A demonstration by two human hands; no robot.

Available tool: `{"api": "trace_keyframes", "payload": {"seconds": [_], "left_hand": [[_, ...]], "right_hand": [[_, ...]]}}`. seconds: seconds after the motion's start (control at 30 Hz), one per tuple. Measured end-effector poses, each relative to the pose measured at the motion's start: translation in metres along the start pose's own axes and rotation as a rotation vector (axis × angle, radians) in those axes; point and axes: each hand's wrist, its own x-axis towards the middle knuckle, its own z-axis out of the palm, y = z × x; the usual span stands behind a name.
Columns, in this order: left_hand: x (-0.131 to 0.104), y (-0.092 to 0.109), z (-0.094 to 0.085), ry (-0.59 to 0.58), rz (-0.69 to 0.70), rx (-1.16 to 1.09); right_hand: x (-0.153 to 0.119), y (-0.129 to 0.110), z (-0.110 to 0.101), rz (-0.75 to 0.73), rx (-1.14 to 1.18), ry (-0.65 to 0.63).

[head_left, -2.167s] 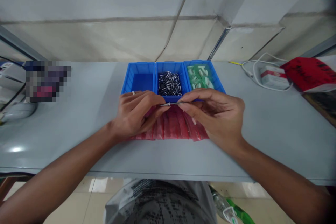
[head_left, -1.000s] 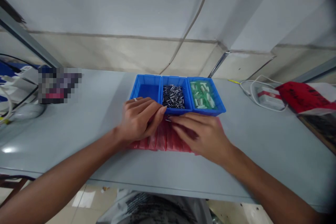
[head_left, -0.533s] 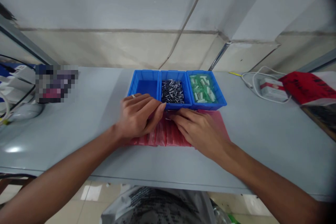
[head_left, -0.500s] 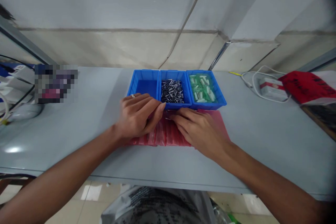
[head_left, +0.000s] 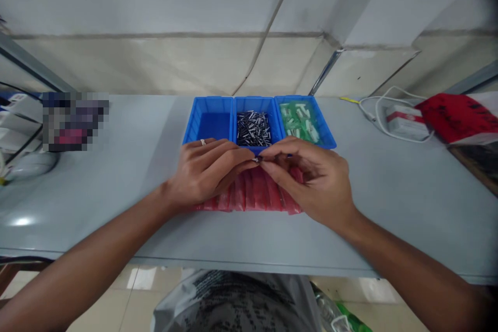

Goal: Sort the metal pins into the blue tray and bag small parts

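Apparently, the small metal piece [head_left: 257, 160] you had at your fingertips [head_left: 247, 155] was a light, stiff, probably slick thing, too slim to forgive a loose grip and best taken near its ends between thumb and forefinger. Your left hand [head_left: 208, 172] and right hand [head_left: 322, 179] met over the red packets [head_left: 259, 194], the thumb and forefinger of each nearly closed and pinching the piece from opposite sides, though your fingers hid much of its outline. Just beyond those fingers, a heap of metal pins [head_left: 253, 129] lay in the middle blue bin [head_left: 275, 122].
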Motion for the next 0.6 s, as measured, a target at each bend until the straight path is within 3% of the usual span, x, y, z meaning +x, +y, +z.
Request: {"api": "trace_keyframes", "payload": {"seconds": [0.2, 0.37, 0.6], "left_hand": [[0.0018, 0.0016, -0.0019, 0.061, -0.059, -0.051], [0.0008, 0.0007, -0.0041, 0.026, -0.078, -0.033], [-0.0051, -0.0008, 0.0011, 0.008, -0.092, -0.083]], "right_hand": [[-0.0023, -0.0025, 0.0018, 0.008, 0.123, 0.084], [-0.0034, -0.002, 0.0009, 0.103, 0.205, 0.046], [-0.0034, -0.0016, 0.0016, 0.175, 0.185, 0.164]]}}
